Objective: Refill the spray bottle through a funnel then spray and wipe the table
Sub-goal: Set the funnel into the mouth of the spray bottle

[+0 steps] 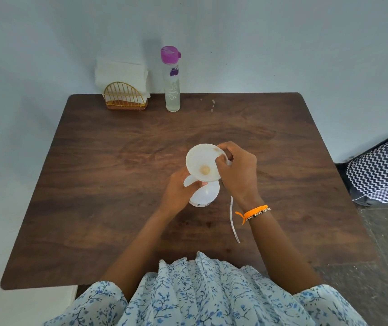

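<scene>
Head view showed the left hand gripping the white spray bottle standing mid-table, while the right hand pinched the rim of the white funnel sitting over the bottle's neck.

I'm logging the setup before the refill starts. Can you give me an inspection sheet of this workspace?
Surface: dark wood table, a few pale specks near the far edge.
Job's things: white funnel over the white spray bottle; clear water bottle with purple cap, upright at the far edge; the dip tube hangs below the right wrist, its sprayer head hidden.
Clutter: gold wire napkin holder with white napkins.
Hands: left hand holds the spray bottle; right hand pinches the funnel rim.
Cables: nothing seen.
Surroundings: pale wall; zigzag-patterned fabric at right.
</scene>
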`<state>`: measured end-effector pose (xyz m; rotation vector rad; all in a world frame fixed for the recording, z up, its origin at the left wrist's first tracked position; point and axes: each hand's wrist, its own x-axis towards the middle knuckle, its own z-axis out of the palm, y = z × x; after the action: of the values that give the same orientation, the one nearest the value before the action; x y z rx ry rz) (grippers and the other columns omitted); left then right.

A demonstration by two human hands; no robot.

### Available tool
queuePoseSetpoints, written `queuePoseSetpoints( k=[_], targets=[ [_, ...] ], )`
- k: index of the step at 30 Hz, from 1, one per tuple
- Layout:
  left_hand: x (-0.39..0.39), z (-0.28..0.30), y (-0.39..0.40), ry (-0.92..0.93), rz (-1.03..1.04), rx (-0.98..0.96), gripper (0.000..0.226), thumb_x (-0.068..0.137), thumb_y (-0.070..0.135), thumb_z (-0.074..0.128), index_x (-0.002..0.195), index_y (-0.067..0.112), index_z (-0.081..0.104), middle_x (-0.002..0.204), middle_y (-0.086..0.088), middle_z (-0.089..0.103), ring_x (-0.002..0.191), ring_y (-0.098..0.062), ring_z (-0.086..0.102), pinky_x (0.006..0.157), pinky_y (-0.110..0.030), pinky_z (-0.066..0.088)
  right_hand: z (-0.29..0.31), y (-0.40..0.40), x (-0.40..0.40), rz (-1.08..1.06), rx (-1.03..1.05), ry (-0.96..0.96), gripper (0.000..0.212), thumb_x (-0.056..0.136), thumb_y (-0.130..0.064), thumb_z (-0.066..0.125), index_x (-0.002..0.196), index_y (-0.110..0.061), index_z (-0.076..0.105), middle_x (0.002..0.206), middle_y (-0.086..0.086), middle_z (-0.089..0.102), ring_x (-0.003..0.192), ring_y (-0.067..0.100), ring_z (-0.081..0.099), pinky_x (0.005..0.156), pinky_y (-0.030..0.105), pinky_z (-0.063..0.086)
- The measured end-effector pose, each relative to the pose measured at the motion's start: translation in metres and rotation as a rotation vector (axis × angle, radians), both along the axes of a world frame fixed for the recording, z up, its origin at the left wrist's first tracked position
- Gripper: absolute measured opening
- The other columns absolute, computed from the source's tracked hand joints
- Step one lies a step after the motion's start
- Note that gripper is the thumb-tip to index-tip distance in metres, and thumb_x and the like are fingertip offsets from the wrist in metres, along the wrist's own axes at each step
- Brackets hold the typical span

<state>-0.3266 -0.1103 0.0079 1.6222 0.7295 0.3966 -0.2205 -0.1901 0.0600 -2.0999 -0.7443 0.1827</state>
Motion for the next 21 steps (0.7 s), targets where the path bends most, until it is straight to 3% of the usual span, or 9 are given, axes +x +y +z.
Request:
queuePoseSetpoints(
  k=[4,7,12,21],
  targets=[
    [0.000,-0.004,0.002,0.008,-0.017,0.019,0.040,0.078,0.036,0.064,0.116,0.025,0.054,0.122,-0.002,0.060,0.110,-0.021,0.058,0.097,-0.040,0.049,0.001,0.003,-0.001,0.007,-0.021,-0.028,0.017,0.087,-0.012,0.055,0.100,-0.009,0.066,0.097,0.006,0.069,0.081,0.009,0.055,0.065,0.010,0.043],
    [0.001,-0.010,0.002,0.036,-0.036,0.042,0.040,0.087,0.025,0.062,0.124,0.018,0.051,0.128,-0.005,0.057,0.115,-0.020,0.055,0.101,-0.038,0.046,0.001,0.003,0.001,0.015,-0.031,-0.033,0.018,0.087,-0.013,0.055,0.101,-0.009,0.065,0.099,0.007,0.069,0.083,0.009,0.056,0.069,0.016,0.047],
    [0.003,-0.015,0.007,0.065,-0.013,0.185,0.038,0.090,0.013,0.057,0.127,0.006,0.052,0.127,-0.009,0.058,0.115,-0.020,0.054,0.099,-0.031,0.044,0.002,0.008,0.001,0.056,-0.051,-0.093,0.019,0.086,-0.011,0.054,0.101,-0.008,0.066,0.097,0.007,0.070,0.081,0.008,0.053,0.063,0.006,0.036],
    [0.007,-0.011,0.016,0.023,0.031,0.215,0.035,0.088,0.009,0.060,0.123,0.007,0.055,0.120,-0.001,0.060,0.108,-0.012,0.055,0.091,-0.022,0.045,0.006,0.016,0.002,0.065,0.077,0.086,0.022,0.091,-0.015,0.052,0.105,-0.012,0.069,0.099,-0.002,0.069,0.085,0.005,0.057,0.065,0.001,0.041]
  ],
)
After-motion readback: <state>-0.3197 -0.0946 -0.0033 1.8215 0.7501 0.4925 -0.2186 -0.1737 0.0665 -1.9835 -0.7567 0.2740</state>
